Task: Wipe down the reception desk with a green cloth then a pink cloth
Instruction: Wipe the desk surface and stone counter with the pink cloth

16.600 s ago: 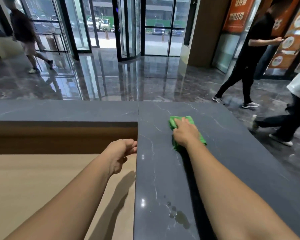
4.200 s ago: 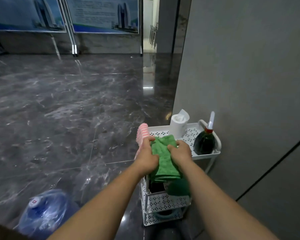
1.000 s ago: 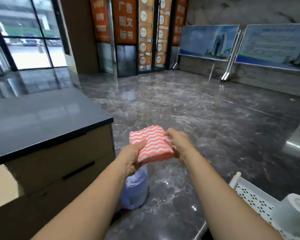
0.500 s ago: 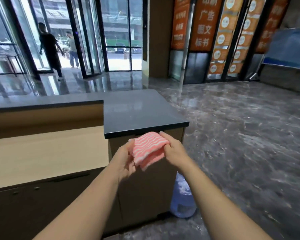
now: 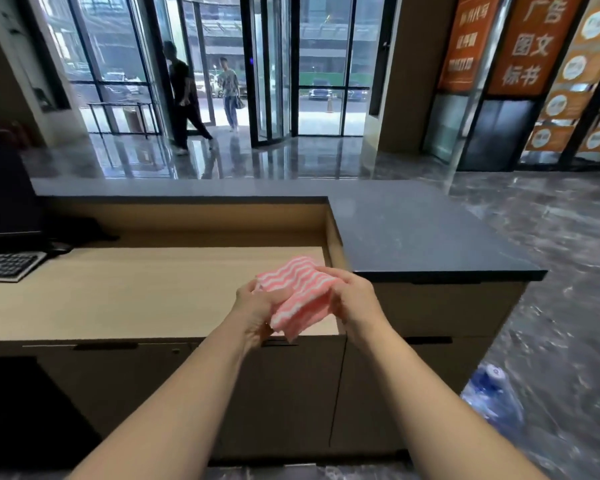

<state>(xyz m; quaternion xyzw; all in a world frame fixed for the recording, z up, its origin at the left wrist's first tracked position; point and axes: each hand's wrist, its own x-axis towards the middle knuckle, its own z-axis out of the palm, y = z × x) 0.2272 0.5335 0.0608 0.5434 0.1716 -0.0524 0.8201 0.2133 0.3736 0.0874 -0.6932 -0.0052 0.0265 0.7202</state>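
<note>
Lobby setting: glossy dark marble floor, glass revolving door at the back, orange banners on the right wall. Person in dark clothes and second person are by the door, well apart from the table.

Table: raised dark stone top along the far edge and across the right end, with a lower light wood surface inside it. Keyboard and dark monitor sit at the far left. Blue water bottle on the floor, lower right, blurred.

Pink cloth, white wavy stripes, folded. It is held in the air over the near edge of the wood surface, beside the stone end section. Contact with the wood cannot be judged.

Left hand: grip curled round the cloth's left side. Right hand: grip curled over the right edge, pinching it.
</note>
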